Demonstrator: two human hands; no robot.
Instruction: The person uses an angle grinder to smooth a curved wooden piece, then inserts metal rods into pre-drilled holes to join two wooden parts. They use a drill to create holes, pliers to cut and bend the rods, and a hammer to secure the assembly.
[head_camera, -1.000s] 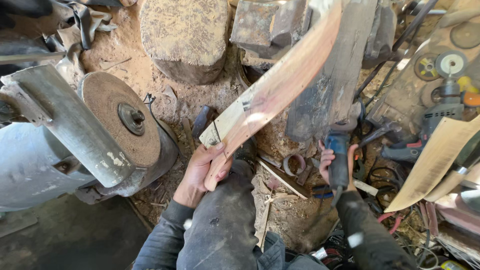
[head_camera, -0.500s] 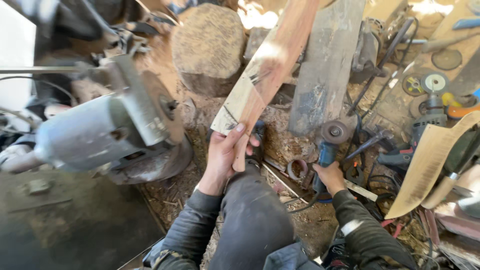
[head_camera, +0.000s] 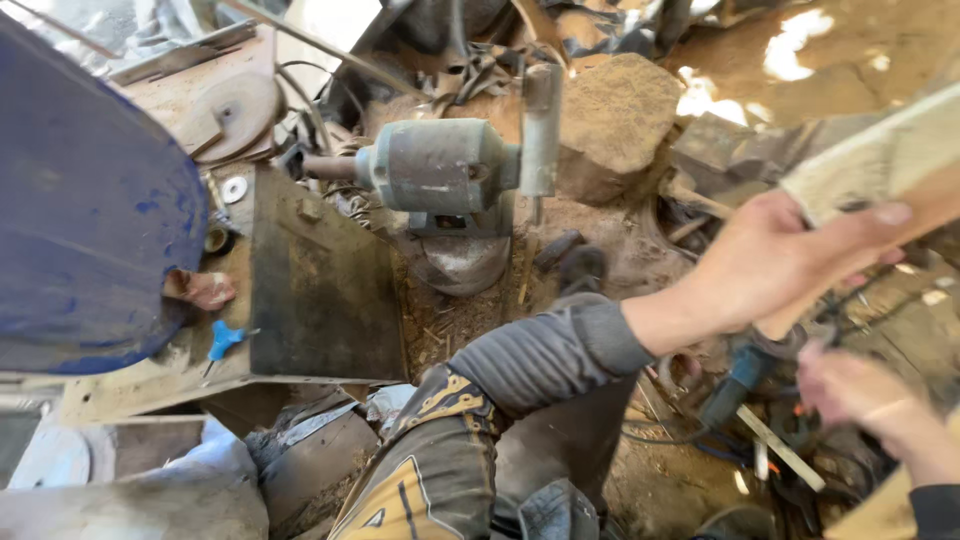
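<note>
My left hand (head_camera: 775, 262) reaches out to the right and grips the end of a long pale wooden plank (head_camera: 885, 165), thumb on top. The plank runs off the right edge. My right hand (head_camera: 862, 392) is blurred at the lower right, just right of a blue-handled angle grinder (head_camera: 735, 378) lying on the dirt. Whether its fingers touch the grinder is unclear. My grey sleeve and dark trouser leg fill the bottom centre.
A grey bench grinder (head_camera: 440, 165) with a wheel stands at centre on the dirt floor. Left of it is a rusty metal box (head_camera: 320, 280) and a large blue curved object (head_camera: 90, 220). A stone block (head_camera: 620, 105) sits behind, with scrap and cables around.
The view has swung left and closer, so the bench grinder is now central. My left hand, still on the plank, has moved to the right. My right hand has shifted beside the angle grinder.
</note>
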